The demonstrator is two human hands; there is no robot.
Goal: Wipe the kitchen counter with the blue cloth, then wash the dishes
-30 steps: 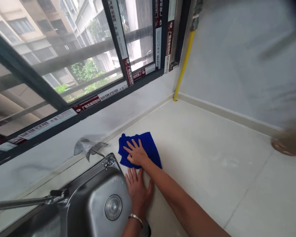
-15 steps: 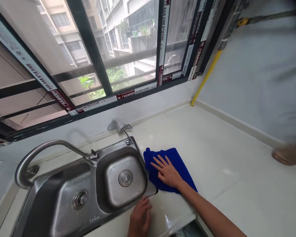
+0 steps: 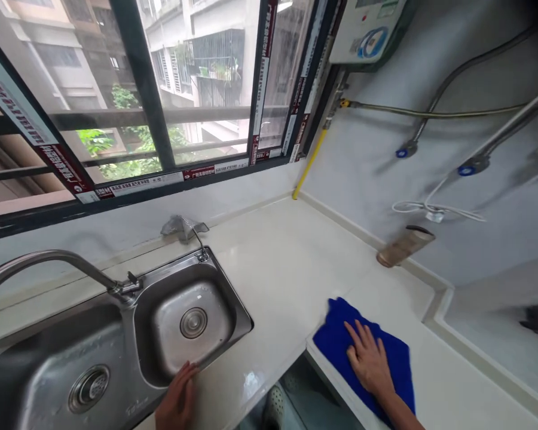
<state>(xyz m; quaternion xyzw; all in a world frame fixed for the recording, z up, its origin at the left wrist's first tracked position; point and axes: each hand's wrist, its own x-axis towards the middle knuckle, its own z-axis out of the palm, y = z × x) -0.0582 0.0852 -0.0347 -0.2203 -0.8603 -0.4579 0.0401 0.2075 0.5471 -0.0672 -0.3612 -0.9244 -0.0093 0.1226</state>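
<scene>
A bright blue cloth (image 3: 341,334) lies spread on the white countertop (image 3: 278,257), at the inner corner where the counter turns. My right hand (image 3: 370,361) rests flat on top of it, palm down with fingers apart, pressing rather than gripping. My left hand (image 3: 178,394) is at the front rim of the double steel sink (image 3: 244,319), its fingers stretched forward and close together. Nothing shows in that hand. Both sink basins hold no dishes. The curved faucet (image 3: 63,255) stands behind them, partly cut off at the left.
Clear crumpled plastic (image 3: 183,229) covers something beside the thin spout behind the sink. A brown cylinder (image 3: 406,246) stands by the right wall. A yellow pipe (image 3: 311,161) meets the counter's back corner. Hoses and a white cable (image 3: 434,209) hang on the wall. Below the counter edge shows a shoe (image 3: 275,403).
My right hand has slid the cloth from beside the sink rightward and nearer, onto the counter's corner. The view has turned right. My left hand stays by the sink's front rim.
</scene>
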